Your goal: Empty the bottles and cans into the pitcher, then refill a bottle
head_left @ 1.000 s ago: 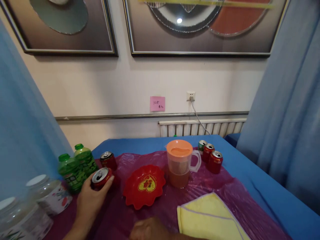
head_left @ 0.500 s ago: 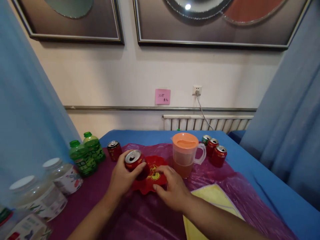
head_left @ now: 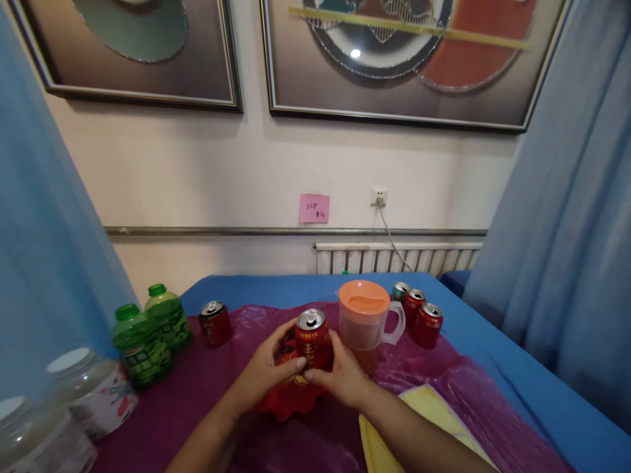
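Note:
A red drink can [head_left: 315, 345] with gold lettering stands upright between my hands, its silver top facing up. My left hand [head_left: 273, 364] wraps its left side, thumb across the front. From the right, my right hand [head_left: 348, 378] closes on the same can, with its thumb low on the front. Under and behind the hands lies a red scalloped plate [head_left: 288, 402], partly hidden. Close beyond my right hand is a clear pitcher [head_left: 352, 332] with an orange lid and amber liquid inside.
Another red can [head_left: 215, 326] stands at the left. Green bottles [head_left: 142, 355] and white-lidded jars [head_left: 93, 394] line the left side. Several cans [head_left: 428, 328] are grouped right of the pitcher. A yellow cloth [head_left: 428, 420] lies on the purple plastic sheet [head_left: 207, 407].
The can has moved right, from my left hand alone to between both hands. My right hand has closed onto it. The camera view has tilted up slightly.

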Motion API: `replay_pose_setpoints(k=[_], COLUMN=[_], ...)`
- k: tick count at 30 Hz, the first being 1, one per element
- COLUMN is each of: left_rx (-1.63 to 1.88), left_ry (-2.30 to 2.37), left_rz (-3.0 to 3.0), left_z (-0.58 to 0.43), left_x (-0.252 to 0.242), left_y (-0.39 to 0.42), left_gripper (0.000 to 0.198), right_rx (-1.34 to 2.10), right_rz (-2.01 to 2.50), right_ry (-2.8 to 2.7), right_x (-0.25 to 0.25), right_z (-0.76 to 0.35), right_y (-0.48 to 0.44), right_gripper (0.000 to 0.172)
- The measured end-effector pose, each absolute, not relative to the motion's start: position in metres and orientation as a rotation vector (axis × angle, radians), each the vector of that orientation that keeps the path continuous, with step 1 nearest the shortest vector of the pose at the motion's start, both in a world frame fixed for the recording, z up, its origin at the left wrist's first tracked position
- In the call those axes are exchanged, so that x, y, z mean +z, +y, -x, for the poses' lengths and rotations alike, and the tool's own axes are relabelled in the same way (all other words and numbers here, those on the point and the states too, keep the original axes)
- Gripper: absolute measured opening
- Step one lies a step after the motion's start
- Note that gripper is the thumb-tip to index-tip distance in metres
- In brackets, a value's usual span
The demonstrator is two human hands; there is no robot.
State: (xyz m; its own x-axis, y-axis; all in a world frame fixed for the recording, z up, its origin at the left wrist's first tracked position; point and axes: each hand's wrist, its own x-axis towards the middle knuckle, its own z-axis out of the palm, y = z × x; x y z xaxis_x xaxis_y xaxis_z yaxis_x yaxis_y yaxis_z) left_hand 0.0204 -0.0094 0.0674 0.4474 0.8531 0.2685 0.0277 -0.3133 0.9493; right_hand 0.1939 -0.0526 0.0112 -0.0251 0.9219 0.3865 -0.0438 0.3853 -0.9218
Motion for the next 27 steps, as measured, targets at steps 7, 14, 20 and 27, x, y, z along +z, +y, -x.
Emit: replay_pose_setpoints(k=[7, 14, 20, 27], left_rx=[0.743, 1.011, 1.185, 1.184], left_ry=[0.567, 0.683, 1.049, 1.271], left_rz=[-1.611, -1.48, -1.651, -2.049], left_z=[-0.014, -0.016, -0.007, -0.006], left_x=[0.06, 0.034, 0.016, -0.002], left_y=[0.002, 0.013, 0.028, 0.03], left_gripper=[0.073, 0.071, 0.075, 0.07], right_rx=[1.312, 0.867, 0.064, 0.346], right_rz=[0.646, 0.993, 1.247, 1.332], right_ry=[-1.355, -1.565, -1.193, -0.859], right_x=[0.02, 0.012, 0.014, 0.017], right_z=[-0.205, -0.214, -0.281, -0.334], right_y=[-0.058, -0.091, -0.112, -0.056], right_gripper=[0.074, 0.055, 0.033, 0.049])
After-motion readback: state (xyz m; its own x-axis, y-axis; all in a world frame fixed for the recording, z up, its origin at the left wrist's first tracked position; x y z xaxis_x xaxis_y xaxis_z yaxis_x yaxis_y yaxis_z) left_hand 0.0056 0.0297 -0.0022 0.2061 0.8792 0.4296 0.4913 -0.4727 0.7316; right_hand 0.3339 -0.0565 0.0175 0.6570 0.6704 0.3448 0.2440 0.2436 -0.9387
